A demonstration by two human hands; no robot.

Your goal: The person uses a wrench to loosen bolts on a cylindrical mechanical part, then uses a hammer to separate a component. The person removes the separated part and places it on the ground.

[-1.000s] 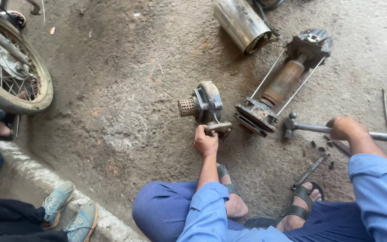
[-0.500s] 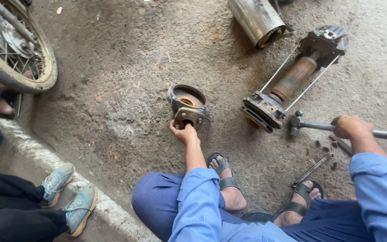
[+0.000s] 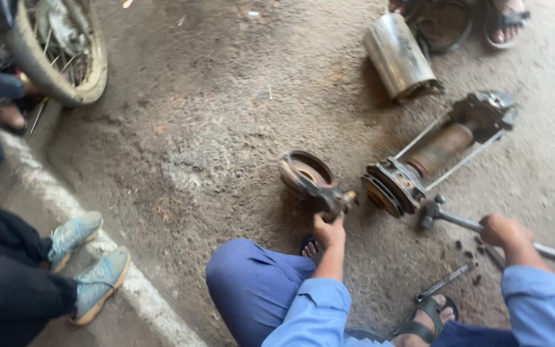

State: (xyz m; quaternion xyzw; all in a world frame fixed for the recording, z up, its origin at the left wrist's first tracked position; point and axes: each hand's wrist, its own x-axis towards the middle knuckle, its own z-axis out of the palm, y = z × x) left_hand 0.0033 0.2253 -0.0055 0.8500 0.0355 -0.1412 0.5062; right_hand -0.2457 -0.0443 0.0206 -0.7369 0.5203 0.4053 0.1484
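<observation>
Head view only; I had the left hand (image 3: 329, 230) closed on the lower lug of the rusty round end housing (image 3: 308, 178), which sat tipped on the concrete floor (image 3: 213, 128) just ahead of my knee, open bore facing up; right hand (image 3: 505, 232) was wrapped around the handle of the long steel wrench (image 3: 476, 225), its head resting just beside the motor core assembly (image 3: 428, 160); housing and core lay near each other but apart.

My read: step in hand was a teardown, housing already off the core and being set aside; next move would call for a firm hold on that lug, since the part looked heavy and lopsided, and for keeping the wrench clear of the core's thin tie rods.

Count: one housing; one core assembly; one steel cylinder shell (image 3: 398, 56) farther off; one wrench; a few loose rods (image 3: 446, 281) and dark small bits by my sandal, too blurred to count; one spoked wheel (image 3: 59, 54) top left; one bystander's pair of blue sneakers (image 3: 88, 257) at the kerb.
</observation>
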